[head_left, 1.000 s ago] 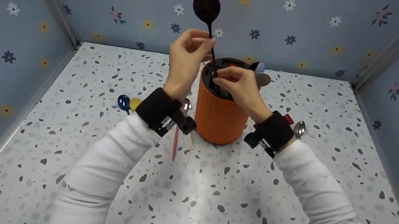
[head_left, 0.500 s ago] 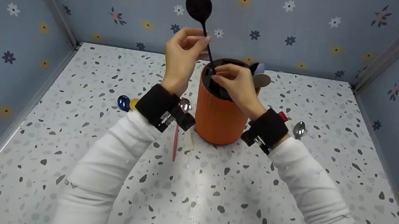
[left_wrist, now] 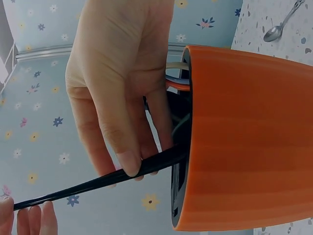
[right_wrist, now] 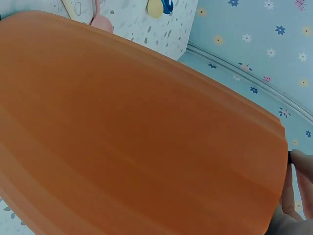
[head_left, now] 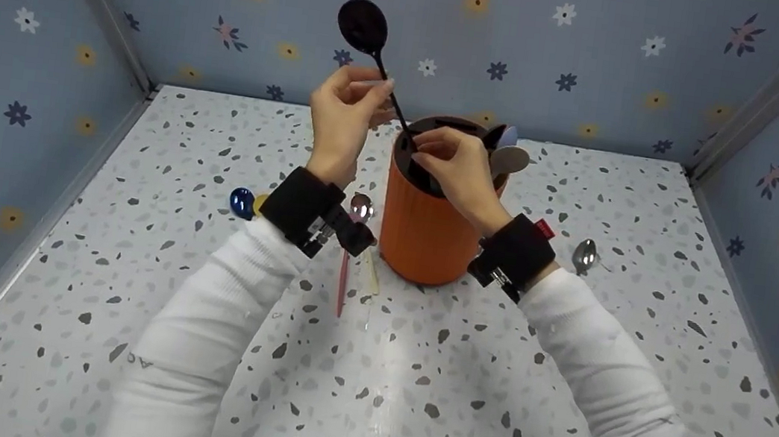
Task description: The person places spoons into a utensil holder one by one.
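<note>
A black spoon [head_left: 362,23] stands tilted to the left, its handle end at the mouth of an orange ribbed holder [head_left: 425,231]. My left hand [head_left: 376,89] pinches the handle high up, just below the bowl. My right hand [head_left: 422,154] pinches the lower handle at the holder's rim. In the left wrist view the right hand's fingers [left_wrist: 122,147] curl round the black handle [left_wrist: 98,183] beside the holder [left_wrist: 244,137]; my left fingertips [left_wrist: 29,218] show at the bottom left. The holder [right_wrist: 137,137] fills the right wrist view. Other spoons [head_left: 507,151] stick out of the holder.
On the speckled table lie a blue spoon [head_left: 241,200] and a yellow one [head_left: 262,200] left of the holder, a pink spoon [head_left: 345,273] beside it, and a silver spoon [head_left: 584,253] to the right. Flowered blue walls [head_left: 38,89] enclose three sides.
The black spoon has tilted further left, its bowl moving left and a little down. My left hand shifted left with it; my right hand stayed at the holder's mouth.
</note>
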Demonstrator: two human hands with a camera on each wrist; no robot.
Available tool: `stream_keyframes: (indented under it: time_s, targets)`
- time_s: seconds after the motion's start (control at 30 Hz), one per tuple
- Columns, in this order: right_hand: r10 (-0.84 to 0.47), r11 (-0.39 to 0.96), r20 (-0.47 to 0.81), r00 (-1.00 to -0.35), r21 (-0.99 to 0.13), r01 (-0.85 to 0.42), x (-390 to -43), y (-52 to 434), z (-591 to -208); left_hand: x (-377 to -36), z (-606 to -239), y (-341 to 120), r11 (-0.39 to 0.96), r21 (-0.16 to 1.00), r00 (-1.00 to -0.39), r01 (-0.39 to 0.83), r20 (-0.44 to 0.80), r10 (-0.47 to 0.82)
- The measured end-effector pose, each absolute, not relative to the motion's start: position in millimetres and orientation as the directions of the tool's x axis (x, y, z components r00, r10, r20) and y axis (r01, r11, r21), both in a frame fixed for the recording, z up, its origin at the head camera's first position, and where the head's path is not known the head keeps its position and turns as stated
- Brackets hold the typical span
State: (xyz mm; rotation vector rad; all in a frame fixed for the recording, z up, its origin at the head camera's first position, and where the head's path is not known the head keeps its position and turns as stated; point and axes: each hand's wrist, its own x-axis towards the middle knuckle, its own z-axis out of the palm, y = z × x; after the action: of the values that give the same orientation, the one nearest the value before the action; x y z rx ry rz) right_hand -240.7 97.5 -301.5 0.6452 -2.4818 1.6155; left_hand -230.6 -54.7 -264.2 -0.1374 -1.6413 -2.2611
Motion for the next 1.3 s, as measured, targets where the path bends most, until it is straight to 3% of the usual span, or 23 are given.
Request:
stream_keyframes:
  time_s: [0.13,0.43,0.97,1.3]
  targets:
    - [-0.287,0.343,0.326,-0.901,-0.843,-0.415,-240.7,96.7,-302.4,-234.3,-272.6,-57.5,-0.262,0.917,-0.945,0.300,0.247,-0.216]
    - [-0.328,0.290,0.344,-0.880,-0.849,-0.441,-221.0,97.8,-290.7,-238.1,-306.6,-74.9,-0.110,0.994,-0.996,0.023,0.013,-0.088]
    - [-0.424,0.219,0.323,-0.846,-0.870,-0.442,-214.1,102.9,-315.2,-236.4,-345.2,-96.4,-0.133,0.987,-0.990,-0.092,-0.105,-0.096]
    - [-0.487,0.205,0.243,-0.839,-0.902,-0.380,-197.9,100.8,-317.9,-238.2,-369.5,-100.2,-0.171,0.977,-0.983,-0.124,-0.145,-0.115]
